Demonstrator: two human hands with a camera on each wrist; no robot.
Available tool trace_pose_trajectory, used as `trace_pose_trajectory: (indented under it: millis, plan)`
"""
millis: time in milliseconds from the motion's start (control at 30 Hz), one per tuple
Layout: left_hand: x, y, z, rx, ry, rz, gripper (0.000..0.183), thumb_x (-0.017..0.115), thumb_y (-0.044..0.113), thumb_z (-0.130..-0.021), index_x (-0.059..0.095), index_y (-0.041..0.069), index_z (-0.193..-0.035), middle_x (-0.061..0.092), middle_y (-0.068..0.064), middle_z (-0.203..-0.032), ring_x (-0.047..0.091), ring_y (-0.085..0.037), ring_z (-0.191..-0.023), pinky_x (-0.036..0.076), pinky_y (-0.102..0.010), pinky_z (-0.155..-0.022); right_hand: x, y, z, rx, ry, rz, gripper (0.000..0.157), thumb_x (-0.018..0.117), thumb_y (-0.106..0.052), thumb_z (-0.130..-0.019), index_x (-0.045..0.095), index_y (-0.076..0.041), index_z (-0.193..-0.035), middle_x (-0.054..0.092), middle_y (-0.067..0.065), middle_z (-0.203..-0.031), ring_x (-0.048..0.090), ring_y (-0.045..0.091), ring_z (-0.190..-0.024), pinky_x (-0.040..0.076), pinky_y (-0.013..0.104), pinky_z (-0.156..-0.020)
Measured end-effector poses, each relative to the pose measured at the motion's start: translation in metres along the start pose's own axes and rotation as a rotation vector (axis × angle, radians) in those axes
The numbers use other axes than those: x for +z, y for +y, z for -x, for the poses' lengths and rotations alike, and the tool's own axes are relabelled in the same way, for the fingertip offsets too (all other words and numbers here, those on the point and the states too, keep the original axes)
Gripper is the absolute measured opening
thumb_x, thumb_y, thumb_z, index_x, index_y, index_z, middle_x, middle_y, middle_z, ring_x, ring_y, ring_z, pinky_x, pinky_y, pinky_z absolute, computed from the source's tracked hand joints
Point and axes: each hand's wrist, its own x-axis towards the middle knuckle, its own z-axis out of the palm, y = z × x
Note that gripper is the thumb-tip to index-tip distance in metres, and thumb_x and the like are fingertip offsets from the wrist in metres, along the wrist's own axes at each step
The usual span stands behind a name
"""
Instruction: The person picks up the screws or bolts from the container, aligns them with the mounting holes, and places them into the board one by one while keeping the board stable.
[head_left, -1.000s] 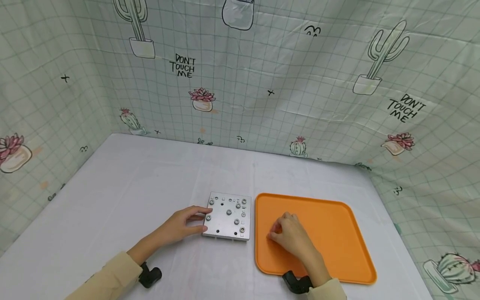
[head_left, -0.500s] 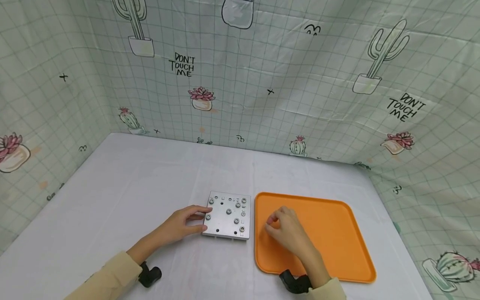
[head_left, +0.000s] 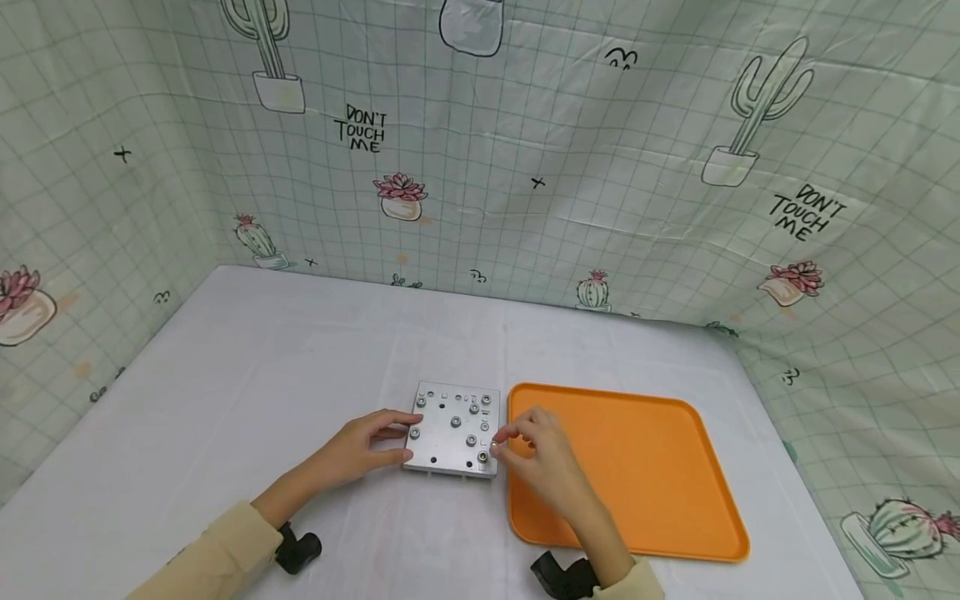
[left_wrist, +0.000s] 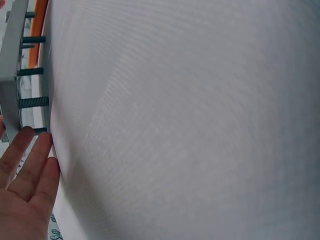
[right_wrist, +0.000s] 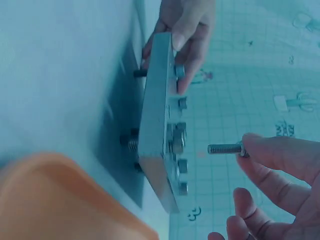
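Note:
A square silver metal plate [head_left: 446, 447] with several round bolt heads and open holes lies before me. Threaded shanks [left_wrist: 34, 102] stick out of its underside, between it and the cloth. My left hand [head_left: 367, 446] holds the plate's left edge, some fingers against the side and one tip over the top. My right hand [head_left: 547, 467] pinches a small metal bolt [right_wrist: 225, 148] between thumb and index finger, its threaded end pointing at the plate's top face. In the right wrist view, a gap shows between bolt and plate. The bolt's head is mostly hidden by the fingertips.
An orange tray [head_left: 637, 467] lies right of the plate, partly under my right forearm. White cloth [head_left: 300, 333] covers the table, and a cactus-print curtain [head_left: 480, 125] stands behind and at both sides. Each wrist wears a black mount [head_left: 298, 552].
My right hand has moved left from over the orange tray to the plate's right edge, carrying the bolt. The left hand stays at the plate's left edge.

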Motion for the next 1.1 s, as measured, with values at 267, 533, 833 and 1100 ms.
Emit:
trace_pose_trajectory:
  millis: [267, 533, 833, 1100]
  plan:
    - [0.0, 0.0, -0.001, 0.008, -0.001, 0.0, 0.049, 0.069, 0.026, -0.084, 0.054, 0.009, -0.128, 0.053, -0.013, -0.134, 0.057, -0.031, -0.114, 0.044, -0.045, -0.101, 0.015, -0.007, 0.0, -0.018, -0.026, -0.015, 0.007, 0.075, -0.017, -0.077, 0.07, -0.019, -0.081, 0.052, 0.0, -0.082, 0.04, 0.014, -0.085, 0.037, 0.023, -0.068]
    - [-0.001, 0.003, 0.0, -0.002, -0.008, 0.01, 0.049, 0.069, 0.024, -0.084, 0.054, 0.007, -0.128, 0.053, -0.013, -0.134, 0.057, -0.032, -0.115, 0.043, -0.046, -0.101, 0.025, -0.005, 0.0, -0.006, -0.055, -0.002, 0.006, 0.074, -0.019, -0.078, 0.07, -0.02, -0.083, 0.05, 0.0, -0.082, 0.04, 0.014, -0.083, 0.036, 0.019, -0.064]
    - [-0.002, 0.001, 0.0, -0.007, -0.007, 0.004, 0.049, 0.069, 0.027, -0.084, 0.054, 0.009, -0.128, 0.053, -0.012, -0.134, 0.057, -0.031, -0.115, 0.045, -0.045, -0.101, 0.029, -0.002, 0.0, -0.012, -0.049, 0.012, 0.007, 0.074, -0.02, -0.078, 0.07, -0.02, -0.083, 0.049, -0.002, -0.082, 0.039, 0.014, -0.084, 0.036, 0.019, -0.064]
    - [-0.003, -0.001, 0.0, -0.006, -0.004, 0.005, 0.049, 0.068, 0.029, -0.085, 0.054, 0.011, -0.128, 0.053, -0.011, -0.134, 0.057, -0.03, -0.115, 0.045, -0.045, -0.101, 0.031, -0.001, 0.0, 0.002, -0.063, 0.03, 0.007, 0.074, -0.021, -0.078, 0.069, -0.02, -0.083, 0.048, -0.003, -0.083, 0.038, 0.013, -0.086, 0.036, 0.019, -0.065]
